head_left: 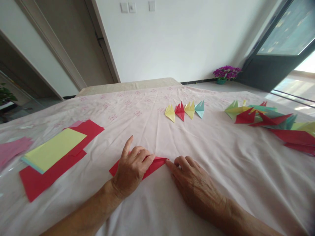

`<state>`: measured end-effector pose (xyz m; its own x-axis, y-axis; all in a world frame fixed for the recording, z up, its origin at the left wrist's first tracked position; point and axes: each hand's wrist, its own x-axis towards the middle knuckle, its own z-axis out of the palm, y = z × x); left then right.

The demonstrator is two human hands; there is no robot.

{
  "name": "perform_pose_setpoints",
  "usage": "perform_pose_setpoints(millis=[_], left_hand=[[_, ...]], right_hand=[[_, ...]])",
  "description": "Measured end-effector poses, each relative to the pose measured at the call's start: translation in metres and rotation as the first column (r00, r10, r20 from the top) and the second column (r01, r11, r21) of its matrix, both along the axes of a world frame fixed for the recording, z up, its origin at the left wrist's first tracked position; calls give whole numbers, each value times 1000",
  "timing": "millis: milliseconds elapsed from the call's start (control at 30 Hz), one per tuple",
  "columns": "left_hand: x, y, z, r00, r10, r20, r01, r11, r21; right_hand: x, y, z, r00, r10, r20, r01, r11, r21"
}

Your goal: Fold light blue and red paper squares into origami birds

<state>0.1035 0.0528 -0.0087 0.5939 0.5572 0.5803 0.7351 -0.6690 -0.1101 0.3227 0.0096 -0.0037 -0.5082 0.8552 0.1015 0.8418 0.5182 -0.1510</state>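
A folded sheet of red paper lies on the cloth in front of me, its long tip pointing right. My left hand rests over its middle, thumb and fingers pressed on the paper, with the outer finger sticking up. Part of the sheet is hidden under that hand. At the right tip, my right hand touches the paper with its curled fingers near the corner. Beyond the hands stands a row of several small folded paper pieces in yellow, red and light blue.
On the left lie red sheets with a yellow stack on top, and pink paper. A pile of folded colored pieces sits at the right. A pale pink cloth with wrinkles covers the table.
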Motion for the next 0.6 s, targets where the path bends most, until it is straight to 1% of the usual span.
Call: perform_pose_setpoints(millis=[133,333,600], left_hand=[[1,-2,0,1000,-14,-16,14,1000,-10],[2,-6,1,999,-42,-12,42,999,-20],[1,-6,2,999,-37,-10,36,998,-44]], right_hand=[[2,0,-1,1000,1,-16,0,1000,14],[3,2,0,1000,2,-16,-2,1000,-7],[6,0,5,999,26,29,-25,999,-30]])
